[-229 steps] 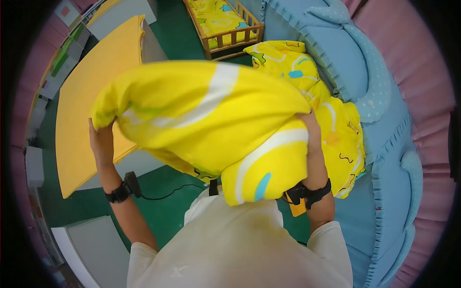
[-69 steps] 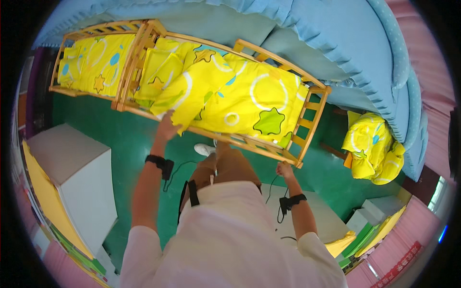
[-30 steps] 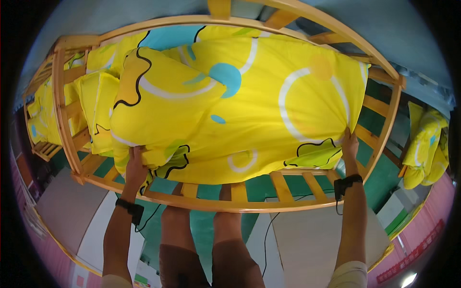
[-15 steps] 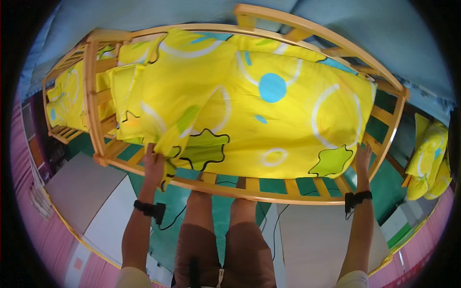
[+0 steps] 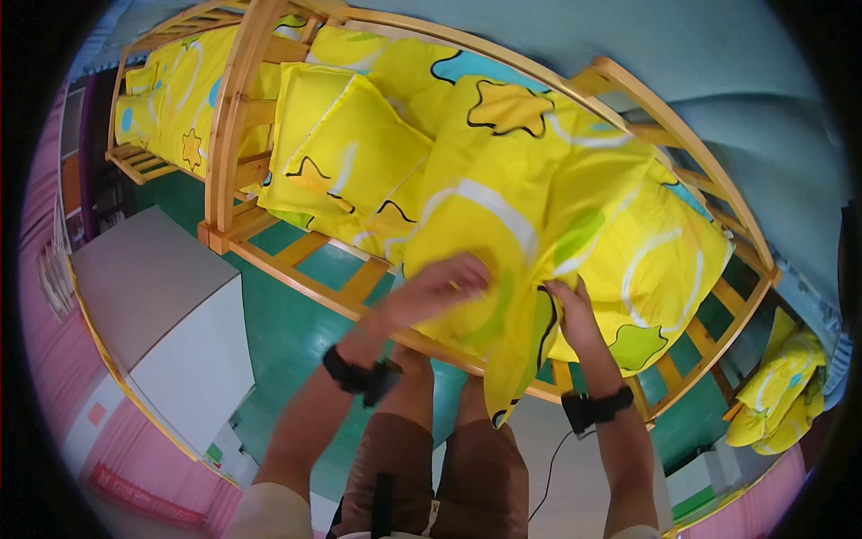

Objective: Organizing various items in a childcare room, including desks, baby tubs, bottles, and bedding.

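Observation:
A yellow quilt [image 5: 485, 211] with white rings and star shapes lies bunched across a small wooden bed [image 5: 305, 286]. My right hand [image 5: 576, 314] is closed on a gathered fold of it, near the front rail. Below that fold, a corner of the quilt droops over the rail. My left hand [image 5: 449, 283] is over the quilt's near side, to the left of the right one; motion blurs its fingers, so its grip cannot be made out. At the bed's left end lies a yellow pillow [image 5: 355, 135], on a matching yellow sheet [image 5: 687, 260] that also shows at the right.
Another wooden bed with yellow bedding [image 5: 171, 99] adjoins at the left. A grey-topped white box [image 5: 162, 287] stands on the green floor [image 5: 292, 337]. Folded yellow bedding [image 5: 781, 382] sits at the far right. Blue cloth [image 5: 718, 81] hangs behind the bed.
My left hand has moved right, away from the quilt's left edge. My right hand has come in from the bed's right end and taken the quilt. The quilt is shifted right, exposing the pillow.

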